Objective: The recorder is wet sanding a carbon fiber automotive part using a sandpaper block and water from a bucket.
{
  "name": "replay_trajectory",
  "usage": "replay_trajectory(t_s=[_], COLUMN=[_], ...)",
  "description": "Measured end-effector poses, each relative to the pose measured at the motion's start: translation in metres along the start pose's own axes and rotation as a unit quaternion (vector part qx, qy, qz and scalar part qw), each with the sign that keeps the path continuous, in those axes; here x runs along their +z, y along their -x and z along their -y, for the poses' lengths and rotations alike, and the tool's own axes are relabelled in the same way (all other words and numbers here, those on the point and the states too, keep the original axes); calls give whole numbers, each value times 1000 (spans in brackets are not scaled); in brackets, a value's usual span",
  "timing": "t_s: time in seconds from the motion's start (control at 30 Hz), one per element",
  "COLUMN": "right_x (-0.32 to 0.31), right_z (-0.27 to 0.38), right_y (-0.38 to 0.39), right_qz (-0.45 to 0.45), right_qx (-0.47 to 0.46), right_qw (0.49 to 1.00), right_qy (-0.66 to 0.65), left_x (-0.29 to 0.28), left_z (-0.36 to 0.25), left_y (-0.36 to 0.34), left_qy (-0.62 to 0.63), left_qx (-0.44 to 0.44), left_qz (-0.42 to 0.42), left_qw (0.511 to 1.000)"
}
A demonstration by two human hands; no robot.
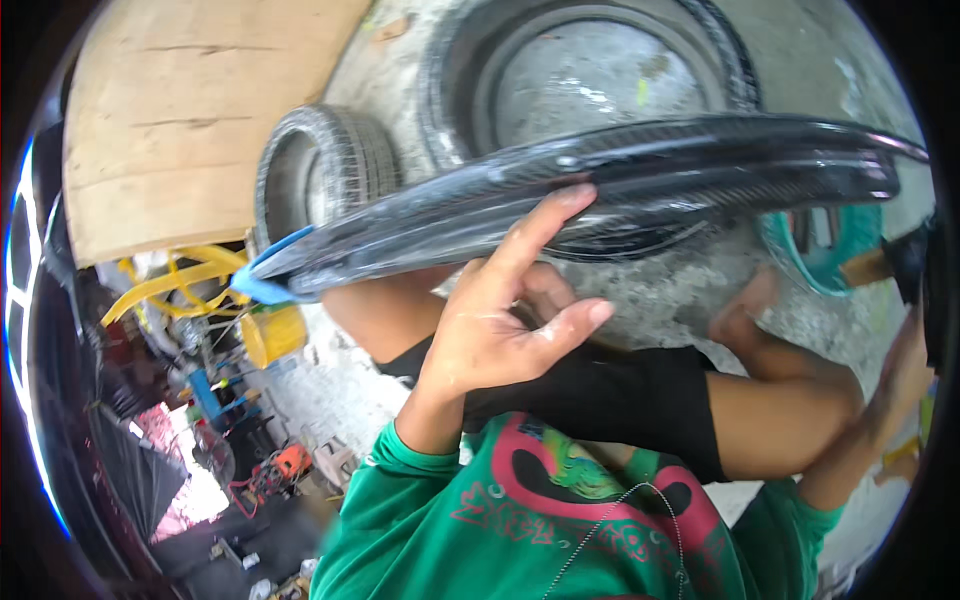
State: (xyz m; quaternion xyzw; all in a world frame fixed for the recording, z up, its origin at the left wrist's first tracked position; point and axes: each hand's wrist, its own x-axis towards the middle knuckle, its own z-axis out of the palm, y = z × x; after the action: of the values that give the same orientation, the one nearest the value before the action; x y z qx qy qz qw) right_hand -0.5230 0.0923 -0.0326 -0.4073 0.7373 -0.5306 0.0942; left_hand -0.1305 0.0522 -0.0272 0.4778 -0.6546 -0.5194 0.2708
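A black tyre wrapped in clear plastic [600,185] stretches across the middle of the view, with a blue tag [265,280] at its left end. My left hand [490,320] is raised under it. The index fingertip touches the tyre's lower edge, the thumb sticks out and the other fingers are curled. My right hand [905,370] is blurred at the right rim, close to a dark object there; its grip is unclear. Below are my green shirt [560,520], black shorts and bent bare legs [780,410].
On the concrete floor lie a small tyre [320,170], a large tyre [590,70] and a teal wheel rim [820,250]. A wooden board [200,110] is at the upper left. A yellow frame [190,280], a yellow container [272,335] and tool clutter fill the lower left.
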Motion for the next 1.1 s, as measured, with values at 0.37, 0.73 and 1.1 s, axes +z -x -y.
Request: replay_trajectory(t_s=[0.37,0.73,1.1], right_x=[-1,-27,-43], right_z=[-30,-6,-21], right_y=[-8,-19,-23], right_qz=[0,-167,-220], right_qx=[13,-13,16], right_qw=[983,956,950], right_qy=[-183,-239,-219], left_x=[143,255,257], left_z=[-42,-69,-65], left_y=[-93,-166,-166], left_qy=[35,-33,-109], left_qx=[31,73,130], left_qz=[168,170,137], left_qw=[985,982,976])
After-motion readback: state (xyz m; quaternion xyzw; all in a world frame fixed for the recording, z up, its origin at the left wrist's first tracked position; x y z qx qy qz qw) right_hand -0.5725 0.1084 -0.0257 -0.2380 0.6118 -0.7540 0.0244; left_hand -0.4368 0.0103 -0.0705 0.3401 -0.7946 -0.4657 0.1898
